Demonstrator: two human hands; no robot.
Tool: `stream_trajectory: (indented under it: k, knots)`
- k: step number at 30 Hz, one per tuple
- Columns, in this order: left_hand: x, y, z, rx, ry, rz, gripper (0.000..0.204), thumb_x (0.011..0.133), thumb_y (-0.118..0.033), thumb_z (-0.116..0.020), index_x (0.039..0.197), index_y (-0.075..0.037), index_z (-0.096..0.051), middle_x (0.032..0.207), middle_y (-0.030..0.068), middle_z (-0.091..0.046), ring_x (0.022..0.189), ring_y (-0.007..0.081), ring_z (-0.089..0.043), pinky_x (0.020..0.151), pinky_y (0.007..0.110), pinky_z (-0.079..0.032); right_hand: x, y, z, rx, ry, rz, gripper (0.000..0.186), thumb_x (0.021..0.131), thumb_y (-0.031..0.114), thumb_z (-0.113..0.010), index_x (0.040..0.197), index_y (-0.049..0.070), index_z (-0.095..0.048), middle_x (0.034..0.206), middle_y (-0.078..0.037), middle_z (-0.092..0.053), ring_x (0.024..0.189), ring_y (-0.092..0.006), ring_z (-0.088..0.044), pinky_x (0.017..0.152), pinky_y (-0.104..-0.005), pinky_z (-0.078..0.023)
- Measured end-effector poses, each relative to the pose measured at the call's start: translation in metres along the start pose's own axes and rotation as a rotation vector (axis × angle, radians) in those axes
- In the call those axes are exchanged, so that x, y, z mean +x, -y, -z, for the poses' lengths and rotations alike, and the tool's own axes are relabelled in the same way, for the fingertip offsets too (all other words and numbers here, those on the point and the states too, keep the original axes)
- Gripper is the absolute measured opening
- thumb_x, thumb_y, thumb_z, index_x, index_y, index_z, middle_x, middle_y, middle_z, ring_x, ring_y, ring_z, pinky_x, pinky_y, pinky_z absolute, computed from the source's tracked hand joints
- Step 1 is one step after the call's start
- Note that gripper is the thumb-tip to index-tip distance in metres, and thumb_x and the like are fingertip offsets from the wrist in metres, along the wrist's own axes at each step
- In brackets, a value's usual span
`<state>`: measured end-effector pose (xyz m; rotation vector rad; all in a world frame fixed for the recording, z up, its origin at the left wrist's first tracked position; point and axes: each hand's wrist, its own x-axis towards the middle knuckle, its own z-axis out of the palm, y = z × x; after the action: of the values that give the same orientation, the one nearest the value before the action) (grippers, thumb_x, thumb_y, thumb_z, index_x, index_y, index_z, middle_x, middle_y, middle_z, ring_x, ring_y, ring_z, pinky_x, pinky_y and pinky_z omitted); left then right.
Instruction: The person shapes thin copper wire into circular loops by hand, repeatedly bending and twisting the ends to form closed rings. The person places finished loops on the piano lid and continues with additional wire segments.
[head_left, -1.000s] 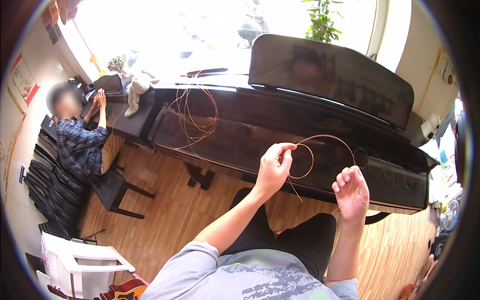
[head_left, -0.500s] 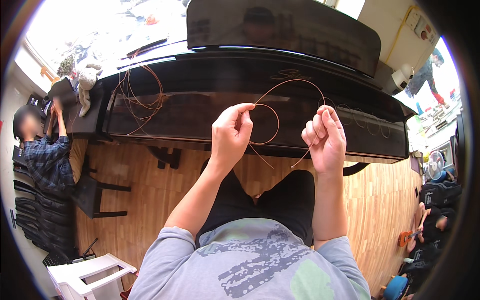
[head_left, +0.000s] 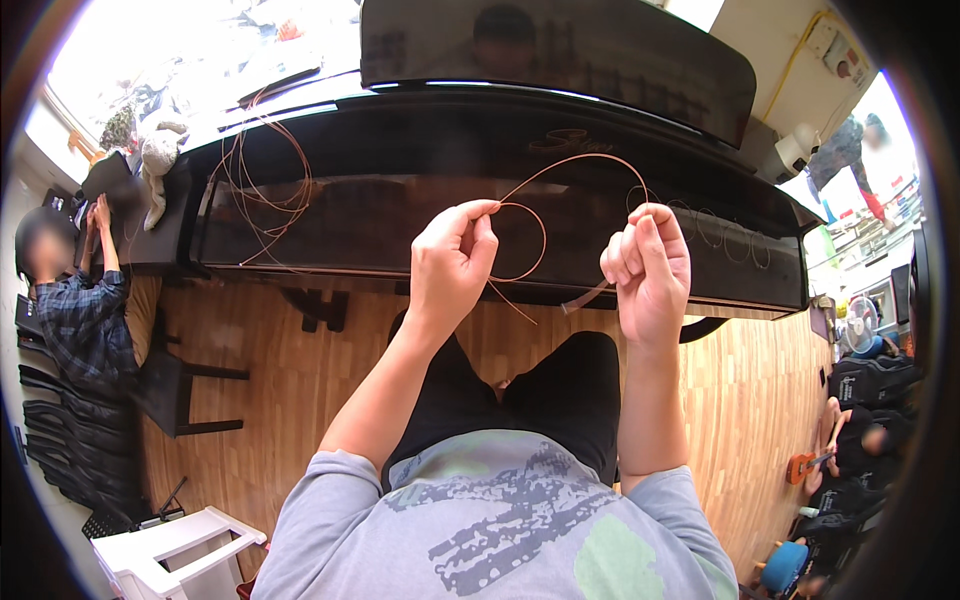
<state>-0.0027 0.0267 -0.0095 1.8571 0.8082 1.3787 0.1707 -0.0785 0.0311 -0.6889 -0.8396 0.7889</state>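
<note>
Between my hands arches a copper-coloured guitar string point(head_left: 590, 155), held above the front edge of a black piano point(head_left: 370, 230). My left hand point(head_left: 452, 262) pinches it between thumb and forefinger; a loop hangs beside those fingers, and one thin end slants down below. Thumb and curled fingers of my right hand point(head_left: 650, 268) close on the other part of the string. The short end under that hand is smeared by motion. On the piano at the left lies a loose bunch of copper-coloured strings point(head_left: 305, 195). Thinner, pale coiled strings point(head_left: 735, 243) lie at the right.
A raised black music stand point(head_left: 560, 50) tops the piano. At the left, a person point(head_left: 80, 310) sits at another dark keyboard, near a black bench point(head_left: 190, 390). A white chair point(head_left: 170, 550) stands lower left. Another person at the right holds an orange ukulele point(head_left: 803, 467).
The short string end under my right hand has swung and blurred. Both hands keep their grip with hardly any shift. The whole view has turned slightly, so the surroundings sit further left.
</note>
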Motion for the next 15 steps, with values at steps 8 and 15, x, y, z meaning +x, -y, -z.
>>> stream_trajectory:
  k: [8,15]
  knots:
    - [-0.004,-0.009,-0.005,-0.104,0.073,0.090,0.017,0.092,-0.003,-0.055,0.103,0.003,-0.067,0.065,-0.0060,-0.053,0.053,0.0001,-0.042,0.047,0.018,-0.034,-0.001,-0.017,-0.018,-0.860,0.096,0.391,0.004,0.089,0.004,-0.063,0.090,0.004,-0.059,0.075,-0.005,-0.056,0.066,-0.0147,-0.054,0.060,-0.0263,-0.045]
    - [-0.001,-0.022,-0.016,-0.363,0.060,0.318,0.020,0.096,-0.008,-0.052,0.104,0.002,-0.067,0.062,-0.0071,-0.050,0.050,-0.0012,-0.039,0.043,0.019,-0.029,-0.025,-0.032,-0.008,-0.671,0.215,0.080,0.006,0.093,-0.001,-0.053,0.098,0.003,-0.053,0.103,-0.015,-0.063,0.088,-0.0177,-0.063,0.078,-0.0313,-0.052]
